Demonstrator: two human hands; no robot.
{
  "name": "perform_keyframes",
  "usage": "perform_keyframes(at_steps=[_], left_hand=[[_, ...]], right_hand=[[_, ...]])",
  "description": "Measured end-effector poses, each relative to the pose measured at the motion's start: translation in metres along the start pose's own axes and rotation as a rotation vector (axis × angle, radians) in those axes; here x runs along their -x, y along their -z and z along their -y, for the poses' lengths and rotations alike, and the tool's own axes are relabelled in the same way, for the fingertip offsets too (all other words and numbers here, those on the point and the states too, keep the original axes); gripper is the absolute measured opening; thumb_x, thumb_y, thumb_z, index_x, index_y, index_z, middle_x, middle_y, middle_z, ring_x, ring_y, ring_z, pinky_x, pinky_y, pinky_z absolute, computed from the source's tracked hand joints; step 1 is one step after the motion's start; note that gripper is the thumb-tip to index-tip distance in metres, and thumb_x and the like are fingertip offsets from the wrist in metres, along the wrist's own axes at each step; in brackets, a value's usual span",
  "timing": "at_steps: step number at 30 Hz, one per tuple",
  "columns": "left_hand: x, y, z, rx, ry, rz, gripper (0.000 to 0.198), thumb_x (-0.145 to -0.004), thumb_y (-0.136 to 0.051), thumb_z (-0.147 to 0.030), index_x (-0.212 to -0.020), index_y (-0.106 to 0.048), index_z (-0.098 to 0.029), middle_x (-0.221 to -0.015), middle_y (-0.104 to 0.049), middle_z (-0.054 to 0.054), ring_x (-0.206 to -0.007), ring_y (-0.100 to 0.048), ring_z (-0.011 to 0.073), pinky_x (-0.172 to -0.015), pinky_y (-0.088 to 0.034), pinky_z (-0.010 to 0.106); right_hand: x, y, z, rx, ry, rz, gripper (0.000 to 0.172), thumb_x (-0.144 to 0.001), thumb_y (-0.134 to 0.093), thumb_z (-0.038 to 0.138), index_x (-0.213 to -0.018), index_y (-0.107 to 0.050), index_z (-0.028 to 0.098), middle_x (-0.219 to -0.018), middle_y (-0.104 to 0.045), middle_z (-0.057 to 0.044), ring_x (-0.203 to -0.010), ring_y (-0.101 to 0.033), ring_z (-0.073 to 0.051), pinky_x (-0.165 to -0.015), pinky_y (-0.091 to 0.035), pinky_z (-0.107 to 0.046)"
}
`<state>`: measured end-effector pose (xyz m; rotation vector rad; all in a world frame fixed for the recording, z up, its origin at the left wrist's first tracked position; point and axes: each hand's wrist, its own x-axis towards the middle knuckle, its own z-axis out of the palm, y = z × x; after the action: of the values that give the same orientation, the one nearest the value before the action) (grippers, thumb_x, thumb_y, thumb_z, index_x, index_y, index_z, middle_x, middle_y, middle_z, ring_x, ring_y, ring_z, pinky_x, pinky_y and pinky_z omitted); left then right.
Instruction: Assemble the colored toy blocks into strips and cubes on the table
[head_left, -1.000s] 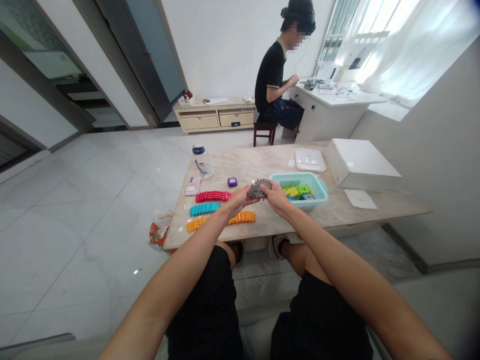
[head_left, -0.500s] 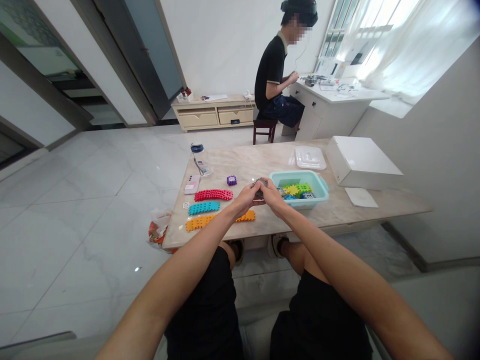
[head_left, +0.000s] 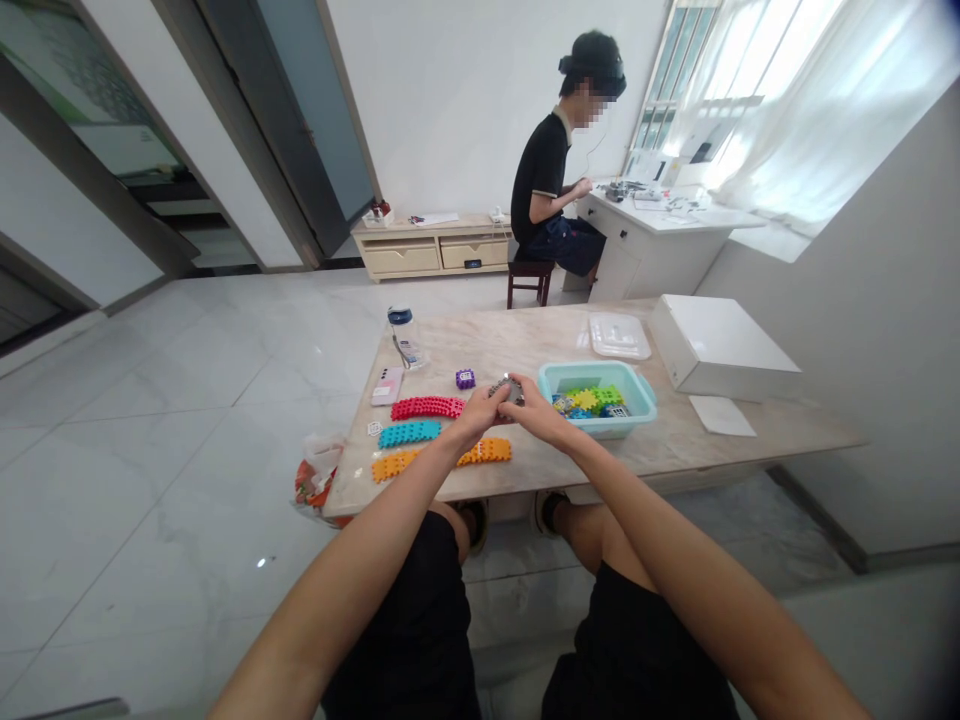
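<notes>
Both hands (head_left: 482, 409) (head_left: 536, 408), fingers (head_left: 511, 409) pinched round gray plastic (head_left: 515, 388), above marbled table (head_left: 510, 342) (white wall (head_left: 435, 120) beyond)

The head camera looks forward (and down) across the table (head_left: 517, 340).

The marble-patterned table (head_left: 517, 345) bears, at its left part, a blue-lidded bottle (head_left: 409, 342) standing upright, a pink phone (head_left: 387, 387), a purple block (head_left: 465, 378), and a small white piece (head_left: 374, 429) near toothed strips in red (head_left: 426, 408), blue (head_left: 409, 433) and orange (head_left: 491, 451), the orange partly hidden. Further right stand a pale green tub (head_left: 637, 415) and a white box (head_left: 724, 345). A clear lid (head_left: 619, 337) lies behind the tub; a white sheet (head_left: 721, 415) lies before the box.
</notes>
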<state>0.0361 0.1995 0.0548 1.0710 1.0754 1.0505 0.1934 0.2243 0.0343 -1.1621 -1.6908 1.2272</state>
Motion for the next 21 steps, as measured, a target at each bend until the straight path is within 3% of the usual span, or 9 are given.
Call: perform_keyframes(at_steps=[3, 6, 10, 13, 15, 18, 21], left_hand=[[-0.002, 0.000, 0.007, -0.102, -0.027, 0.000, 0.034, -0.095, -0.075, -0.048, -0.090, -0.073, -0.015, -0.085, -0.073, 0.006, -0.082, -0.066, 0.0199, -0.077, -0.056, 0.030], [-0.007, -0.003, 0.018, -0.210, -0.032, -0.012, 0.028, -0.093, -0.075, -0.042, -0.082, -0.072, -0.017, -0.079, -0.070, 0.004, -0.082, -0.064, 0.0213, -0.075, -0.051, 0.029], [-0.013, -0.002, 0.025, -0.308, -0.038, -0.047, 0.022, -0.093, -0.072, -0.034, -0.079, -0.072, -0.018, -0.079, -0.071, 0.005, -0.087, -0.066, 0.0242, -0.078, -0.052, 0.030], [-0.011, -0.003, 0.023, -0.332, -0.029, -0.047, 0.020, -0.095, -0.069, -0.034, -0.085, -0.075, -0.018, -0.084, -0.075, 0.007, -0.087, -0.069, 0.0258, -0.077, -0.056, 0.031], [-0.008, -0.005, 0.020, -0.329, -0.015, -0.039, 0.018, -0.095, -0.069, -0.035, -0.091, -0.076, -0.019, -0.085, -0.076, 0.008, -0.086, -0.072, 0.0268, -0.074, -0.058, 0.032], [-0.004, -0.009, 0.015, -0.308, -0.013, -0.020, 0.013, -0.092, -0.072, -0.032, -0.093, -0.076, -0.019, -0.084, -0.077, 0.008, -0.089, -0.073, 0.0280, -0.075, -0.059, 0.032], [-0.001, -0.011, 0.009, -0.266, -0.019, 0.015, 0.011, -0.087, -0.077, -0.029, -0.091, -0.076, -0.019, -0.088, -0.078, 0.008, -0.096, -0.072, 0.0283, -0.081, -0.060, 0.033]], right_hand=[[0.005, 0.004, -0.004, 0.162, 0.142, 0.042, 0.104, -0.068, -0.088, 0.036, -0.161, -0.045, 0.018, -0.162, -0.050, -0.020, -0.147, -0.055, -0.035, -0.127, -0.042, -0.051], [0.004, 0.004, -0.011, 0.277, 0.178, 0.097, 0.107, -0.062, -0.091, 0.028, -0.158, -0.048, 0.012, -0.153, -0.057, -0.025, -0.142, -0.059, -0.038, -0.124, -0.044, -0.054], [0.000, 0.001, -0.014, 0.398, 0.225, 0.088, 0.089, -0.064, -0.091, 0.023, -0.145, -0.058, 0.008, -0.141, -0.066, -0.025, -0.133, -0.065, -0.038, -0.117, -0.049, -0.052], [0.000, 0.003, -0.010, 0.436, 0.253, 0.113, 0.056, -0.072, -0.086, 0.021, -0.125, -0.067, 0.014, -0.119, -0.075, -0.016, -0.113, -0.071, -0.031, -0.102, -0.055, -0.044], [0.001, 0.004, -0.009, 0.443, 0.233, 0.122, 0.043, -0.073, -0.083, 0.015, -0.114, -0.068, 0.017, -0.106, -0.076, -0.010, -0.102, -0.071, -0.028, -0.093, -0.055, -0.040], [0.003, 0.005, -0.010, 0.427, 0.222, 0.101, 0.046, -0.070, -0.081, 0.008, -0.113, -0.067, 0.018, -0.107, -0.075, -0.009, -0.102, -0.070, -0.027, -0.093, -0.054, -0.039], [0.005, 0.005, -0.013, 0.394, 0.247, 0.065, 0.050, -0.073, -0.083, 0.012, -0.119, -0.065, 0.017, -0.116, -0.074, -0.012, -0.109, -0.069, -0.029, -0.099, -0.054, -0.042]])
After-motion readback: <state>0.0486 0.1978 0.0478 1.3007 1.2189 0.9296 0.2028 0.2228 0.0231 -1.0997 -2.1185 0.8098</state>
